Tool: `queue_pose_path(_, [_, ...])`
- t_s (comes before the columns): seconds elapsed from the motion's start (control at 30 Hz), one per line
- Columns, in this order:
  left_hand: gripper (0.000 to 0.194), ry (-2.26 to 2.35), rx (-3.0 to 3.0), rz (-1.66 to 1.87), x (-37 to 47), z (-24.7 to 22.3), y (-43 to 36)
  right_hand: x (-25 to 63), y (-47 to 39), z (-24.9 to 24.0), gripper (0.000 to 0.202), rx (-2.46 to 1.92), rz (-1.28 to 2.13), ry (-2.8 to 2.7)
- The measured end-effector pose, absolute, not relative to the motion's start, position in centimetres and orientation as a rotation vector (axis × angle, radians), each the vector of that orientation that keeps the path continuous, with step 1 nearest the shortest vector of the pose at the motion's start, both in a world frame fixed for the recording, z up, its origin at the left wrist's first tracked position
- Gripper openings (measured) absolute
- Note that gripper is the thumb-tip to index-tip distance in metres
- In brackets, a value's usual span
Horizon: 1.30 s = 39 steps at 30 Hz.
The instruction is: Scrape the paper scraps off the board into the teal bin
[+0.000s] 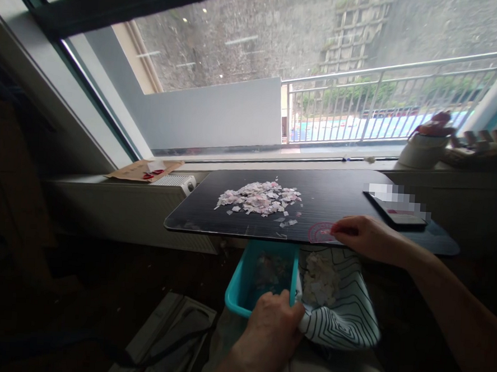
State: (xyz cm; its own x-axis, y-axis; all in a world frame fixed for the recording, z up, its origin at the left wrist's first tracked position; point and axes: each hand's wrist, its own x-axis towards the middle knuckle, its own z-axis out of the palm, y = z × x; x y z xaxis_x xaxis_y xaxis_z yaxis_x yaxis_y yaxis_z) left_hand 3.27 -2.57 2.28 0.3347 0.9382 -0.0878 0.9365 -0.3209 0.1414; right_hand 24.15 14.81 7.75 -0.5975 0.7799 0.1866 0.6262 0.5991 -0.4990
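Observation:
My left hand (271,325) is closed on the near rim of a teal plastic bin (234,286), which holds some paper scraps at its bottom. At the front edge of the dark table (328,193), my right hand (357,233) pinches the right side of a pink, rounded flat piece (320,232). A heap of pale pink and white paper scraps (260,198) lies left of the table's middle, with a few loose bits near it. Beside the bin, a white cloth with black lines (345,321) bears another pile of pale scraps (321,279).
A phone-like dark device (394,209) lies at the table's right. Behind the table are the windowsill and a white pot (423,152). On the left, brown paper (127,170) with red-handled scissors (153,174) rests by a radiator (133,212).

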Motion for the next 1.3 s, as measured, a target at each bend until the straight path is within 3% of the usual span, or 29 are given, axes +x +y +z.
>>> queue_pose_path(0.33, [0.008, 1.719, 2.418, 0.010, 3.4, 2.4, -2.4, 19.9, 15.5, 7.9, 0.031, -1.147, 0.335, -2.372])
queue_pose_path(1.3, [0.011, 1.706, 2.417, 0.015, 3.5, 2.0, -2.5, 16.3, 16.9, 6.1, 0.028, -1.015, 0.621, -2.421])
